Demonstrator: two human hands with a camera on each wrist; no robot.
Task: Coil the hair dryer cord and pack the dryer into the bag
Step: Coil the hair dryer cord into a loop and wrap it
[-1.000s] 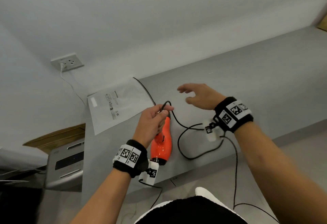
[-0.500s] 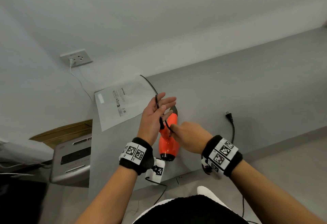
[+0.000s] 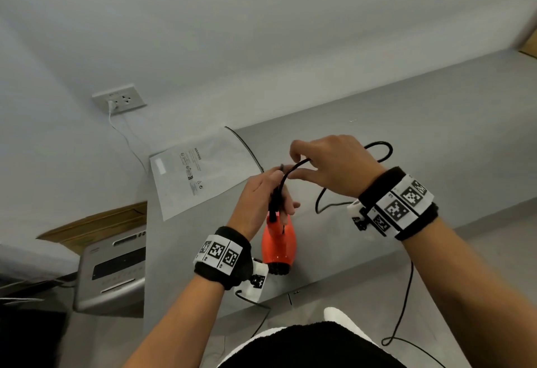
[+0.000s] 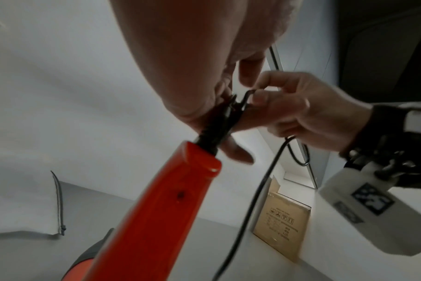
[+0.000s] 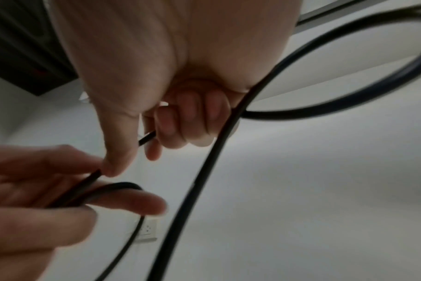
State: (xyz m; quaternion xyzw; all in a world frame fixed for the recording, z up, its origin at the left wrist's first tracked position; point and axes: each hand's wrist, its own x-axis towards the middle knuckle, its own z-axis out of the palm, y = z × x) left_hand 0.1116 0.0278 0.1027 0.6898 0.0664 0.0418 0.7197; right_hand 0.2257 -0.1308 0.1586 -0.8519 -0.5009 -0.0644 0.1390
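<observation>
The cord (image 5: 203,171) is clasped in loops by the left hand (image 3: 261,199) at the orange dryer (image 3: 279,244) handle's end, above the counter (image 3: 406,123) beside the flat bag (image 3: 200,170); a further stretch is pinched by the right hand (image 3: 334,164).

My left hand (image 3: 263,199), centre frame, grips gathered loops of the cord (image 3: 296,165). My right hand (image 3: 334,164), just up and right, pinches the cord with thumb and forefinger, the other fingers (image 5: 192,123) tucked. Both forearms rise from the bottom edge.
</observation>
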